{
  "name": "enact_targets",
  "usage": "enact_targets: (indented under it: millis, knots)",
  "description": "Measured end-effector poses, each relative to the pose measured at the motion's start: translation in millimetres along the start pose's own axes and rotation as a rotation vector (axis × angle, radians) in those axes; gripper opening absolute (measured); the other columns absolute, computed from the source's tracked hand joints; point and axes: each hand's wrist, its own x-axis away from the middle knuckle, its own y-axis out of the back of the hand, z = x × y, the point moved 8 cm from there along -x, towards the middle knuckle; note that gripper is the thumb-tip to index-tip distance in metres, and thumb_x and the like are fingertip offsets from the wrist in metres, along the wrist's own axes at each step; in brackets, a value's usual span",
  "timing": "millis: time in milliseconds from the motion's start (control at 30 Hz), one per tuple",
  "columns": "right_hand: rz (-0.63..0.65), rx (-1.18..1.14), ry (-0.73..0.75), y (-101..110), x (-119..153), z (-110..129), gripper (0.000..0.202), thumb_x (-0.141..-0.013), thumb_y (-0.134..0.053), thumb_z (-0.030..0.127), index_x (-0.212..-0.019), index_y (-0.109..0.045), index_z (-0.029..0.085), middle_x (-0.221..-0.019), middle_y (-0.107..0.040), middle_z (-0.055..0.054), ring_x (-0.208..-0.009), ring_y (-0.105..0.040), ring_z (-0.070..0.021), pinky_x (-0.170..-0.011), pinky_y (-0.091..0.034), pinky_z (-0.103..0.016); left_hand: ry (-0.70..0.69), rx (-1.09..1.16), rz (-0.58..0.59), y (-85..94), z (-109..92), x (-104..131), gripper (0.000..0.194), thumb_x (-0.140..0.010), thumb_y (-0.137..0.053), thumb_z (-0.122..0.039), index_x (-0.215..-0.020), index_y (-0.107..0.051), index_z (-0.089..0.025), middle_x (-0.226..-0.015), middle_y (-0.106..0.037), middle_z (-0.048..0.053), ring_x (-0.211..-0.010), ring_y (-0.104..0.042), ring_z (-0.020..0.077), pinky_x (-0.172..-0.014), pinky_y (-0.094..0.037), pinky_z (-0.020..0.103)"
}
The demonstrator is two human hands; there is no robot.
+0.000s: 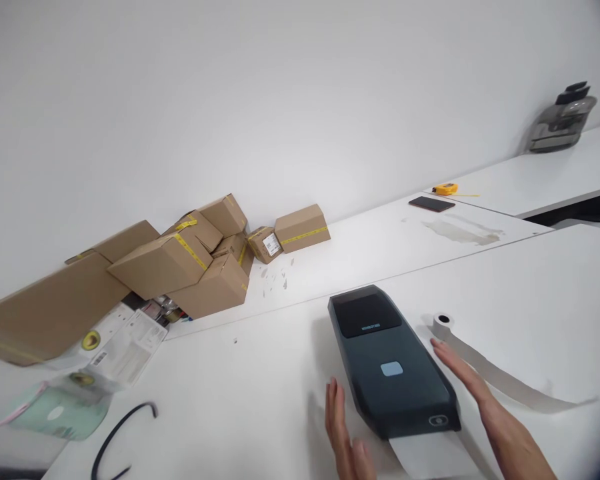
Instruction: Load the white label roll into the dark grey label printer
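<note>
White worktop was shown against a pale wall. The dark device, set on the worktop, was flanked by the left hand and right hand, fingers extended, nothing clamped; contact could not be confirmed. Even support low along both long sides was judged best, with the white sheet at the near end kept unpinched. More sideways room was afforded toward the black cable than toward the paper roll and its trailing strip.
</note>
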Motion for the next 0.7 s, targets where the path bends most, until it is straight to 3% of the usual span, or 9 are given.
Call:
enact_targets:
  millis: [133, 233, 333, 400, 500, 567, 600, 700]
  knots:
    - [0.028, -0.058, 0.074, -7.8, 1.1, 17.4, 0.055, -0.096, -0.032, 0.063, -0.144, -0.049, 0.044, -0.153, -0.043, 0.011, -0.144, -0.037, -0.0347, -0.122, -0.030, -0.055, -0.031, 0.004, 0.036, -24.3, 17.0, -1.1, 0.089, -0.085, -0.036, -0.079, -0.146, -0.049, -0.016, -0.159, -0.037, 0.014, -0.150, -0.027, 0.0319, -0.122, -0.027, 0.041]
    - [0.015, -0.044, 0.049, -9.0, 2.0, 14.7, 0.053, -0.096, -0.033, 0.062, -0.144, -0.049, 0.046, -0.151, -0.045, 0.012, -0.141, -0.042, -0.0358, -0.122, -0.028, -0.057, -0.062, -0.011, 0.017, -25.0, 20.7, 0.2, 0.085, -0.085, -0.039, -0.077, -0.145, -0.051, -0.018, -0.158, -0.038, 0.012, -0.150, -0.026, 0.0326, -0.122, -0.027, 0.041]
    - [0.027, -0.019, 0.059, -7.7, 0.2, 15.9, 0.056, -0.094, -0.033, 0.065, -0.144, -0.049, 0.045, -0.152, -0.046, 0.012, -0.141, -0.041, -0.0371, -0.120, -0.032, -0.057, -0.071, -0.004, -0.009, -20.4, 7.4, -2.8, 0.080, -0.086, -0.039, -0.076, -0.140, -0.057, -0.020, -0.155, -0.045, 0.011, -0.149, -0.028, 0.0322, -0.122, -0.027, 0.041]
    - [0.030, -0.003, 0.083, -6.2, -7.5, 27.2, 0.060, -0.094, -0.032, 0.066, -0.148, -0.045, 0.043, -0.155, -0.043, 0.010, -0.144, -0.037, -0.0376, -0.118, -0.034, -0.056, -0.074, 0.065, -0.019, -20.3, -13.6, -10.2, 0.075, -0.088, -0.040, -0.072, -0.140, -0.056, -0.020, -0.153, -0.048, 0.011, -0.148, -0.033, 0.0315, -0.121, -0.030, 0.041]
    - [0.069, 0.041, 0.197, -11.2, -36.5, 66.3, 0.061, -0.097, -0.031, 0.061, -0.154, -0.033, 0.040, -0.160, -0.035, 0.006, -0.147, -0.032, -0.0357, -0.120, -0.028, -0.056, -0.090, 0.237, -0.041, -25.5, -53.3, -35.7, 0.067, -0.093, -0.042, -0.061, -0.143, -0.050, -0.017, -0.146, -0.055, 0.014, -0.141, -0.044, 0.0296, -0.118, -0.033, 0.042]
    - [0.064, 0.066, 0.367, -15.8, -65.3, 103.7, 0.059, -0.098, -0.032, 0.056, -0.155, -0.030, 0.038, -0.160, -0.036, 0.003, -0.146, -0.034, -0.0331, -0.122, -0.024, -0.053, -0.103, 0.264, -0.078, -30.4, -72.0, -61.5, 0.061, -0.095, -0.043, -0.056, -0.143, -0.048, -0.018, -0.131, -0.066, 0.013, -0.132, -0.055, 0.0272, -0.117, -0.033, 0.044]
    - [0.049, 0.076, 0.412, -17.6, -82.3, 118.5, 0.058, -0.099, -0.033, 0.054, -0.155, -0.029, 0.037, -0.160, -0.035, 0.001, -0.146, -0.034, -0.0321, -0.121, -0.026, -0.051, -0.109, 0.250, -0.100, -33.0, -76.4, -75.5, 0.058, -0.094, -0.047, -0.055, -0.140, -0.050, -0.020, -0.125, -0.069, 0.012, -0.125, -0.060, 0.0262, -0.113, -0.037, 0.044]
    - [0.037, 0.102, 0.470, -26.2, -133.7, 149.9, 0.058, -0.100, -0.035, 0.051, -0.154, -0.029, 0.033, -0.157, -0.039, -0.005, -0.141, -0.040, -0.0298, -0.116, -0.034, -0.050, -0.141, 0.113, 0.055, -58.2, -73.8, -112.5, 0.049, -0.087, -0.061, -0.049, -0.125, -0.060, -0.018, -0.137, -0.061, 0.014, -0.131, -0.054, 0.0269, -0.109, -0.041, 0.039]
